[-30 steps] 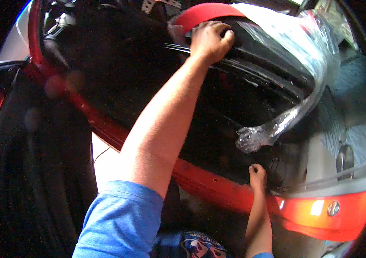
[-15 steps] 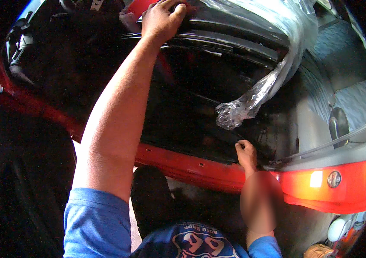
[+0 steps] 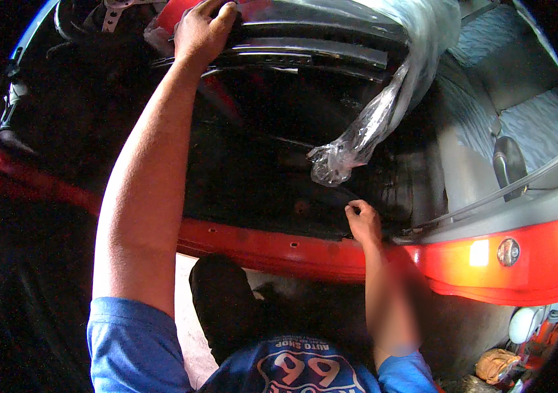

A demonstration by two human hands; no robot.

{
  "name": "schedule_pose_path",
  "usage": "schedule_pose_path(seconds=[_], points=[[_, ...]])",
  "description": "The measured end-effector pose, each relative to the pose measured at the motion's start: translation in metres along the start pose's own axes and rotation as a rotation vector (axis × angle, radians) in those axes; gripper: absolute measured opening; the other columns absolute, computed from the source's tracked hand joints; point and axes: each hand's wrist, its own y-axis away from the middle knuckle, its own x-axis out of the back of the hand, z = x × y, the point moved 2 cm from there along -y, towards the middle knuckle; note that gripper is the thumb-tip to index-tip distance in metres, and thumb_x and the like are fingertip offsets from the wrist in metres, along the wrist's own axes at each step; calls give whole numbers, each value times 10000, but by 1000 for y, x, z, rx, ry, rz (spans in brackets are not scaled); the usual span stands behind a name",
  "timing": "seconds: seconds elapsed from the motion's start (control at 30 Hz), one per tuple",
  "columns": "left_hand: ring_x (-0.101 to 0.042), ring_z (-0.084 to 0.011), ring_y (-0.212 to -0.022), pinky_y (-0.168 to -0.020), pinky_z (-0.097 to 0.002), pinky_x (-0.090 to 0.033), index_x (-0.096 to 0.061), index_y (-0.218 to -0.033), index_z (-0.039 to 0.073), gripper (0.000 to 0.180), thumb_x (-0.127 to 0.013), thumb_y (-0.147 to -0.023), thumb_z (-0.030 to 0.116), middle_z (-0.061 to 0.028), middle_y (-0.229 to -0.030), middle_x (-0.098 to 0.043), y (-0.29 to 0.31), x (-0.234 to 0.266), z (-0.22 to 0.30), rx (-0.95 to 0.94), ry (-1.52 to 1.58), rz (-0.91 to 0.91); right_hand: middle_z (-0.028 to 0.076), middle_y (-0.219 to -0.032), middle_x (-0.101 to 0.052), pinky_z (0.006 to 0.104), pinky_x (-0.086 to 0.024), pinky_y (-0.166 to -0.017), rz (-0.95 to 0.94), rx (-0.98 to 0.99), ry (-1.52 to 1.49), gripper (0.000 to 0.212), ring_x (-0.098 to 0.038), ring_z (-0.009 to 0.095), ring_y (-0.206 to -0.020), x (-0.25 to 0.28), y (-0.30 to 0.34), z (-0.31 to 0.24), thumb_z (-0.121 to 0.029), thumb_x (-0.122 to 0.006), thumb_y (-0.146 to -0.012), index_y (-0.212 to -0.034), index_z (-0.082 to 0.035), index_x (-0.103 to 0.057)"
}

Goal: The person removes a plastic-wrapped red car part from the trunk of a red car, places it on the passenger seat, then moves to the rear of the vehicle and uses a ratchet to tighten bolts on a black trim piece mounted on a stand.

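My left hand (image 3: 202,31), at the top, is closed over the edge of a long glossy black panel (image 3: 318,31) with a red part beside it; some fingertips are hidden. Clear plastic wrap (image 3: 384,105) trails off this panel, its crumpled end hanging over the dark vehicle floor. Just inside the red door sill (image 3: 266,247), my right hand (image 3: 363,221) is closed in a pinch. A thin dark line runs from its fingertips toward the plastic, too faint to tell what it is.
Patterned blue-grey seats (image 3: 538,124) with a dark lever-like piece (image 3: 509,164) stand at the right. A red body panel with a round lamp (image 3: 508,252) curves along the right side. Below it lie a brown bundle (image 3: 496,365) and a white round object (image 3: 525,324).
The view has shifted, so the vehicle and panel appear further left. My left hand remains on the panel. My right hand stays pinched and sits slightly higher and further left in the view.
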Motion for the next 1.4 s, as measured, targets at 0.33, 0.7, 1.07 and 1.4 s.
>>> schedule_pose_path(seconds=[0.33,0.7,1.07,1.4], points=[[-686,-314,-1160,-1014,-415,-505,-745,-1207,114,445,-593,-944,439,-128,-1210,-741,2,0,7,-15,-83,70,194,-1133,-737,438,-528,-929,-5,-63,25,304,-690,375,-1094,3,2,-8,-315,-690,-945,-1129,-78,-740],[-672,-340,-1171,-1035,-437,-503,-765,-1150,102,421,-589,-918,406,-136,-1207,-737,2,1,14,-22,-71,101,191,-1131,-738,418,-533,-934,19,-14,-47,305,-696,352,-1085,-4,-2,3,-285,-695,-943,-1118,-38,-735],[-687,-308,-1173,-1040,-393,-501,-740,-1175,34,375,-634,-957,320,-164,-1211,-736,2,2,16,-47,-78,110,214,-1135,-734,448,-534,-928,47,57,-35,309,-693,405,-1076,-3,1,3,-275,-699,-941,-1150,-49,-719],[-644,-323,-1223,-1091,-447,-465,-764,-1164,98,419,-629,-896,389,-129,-1239,-729,4,3,18,24,-83,128,188,-1160,-736,457,-533,-946,-7,-14,2,327,-693,395,-1090,-3,0,4,-317,-691,-942,-1152,-69,-725]])
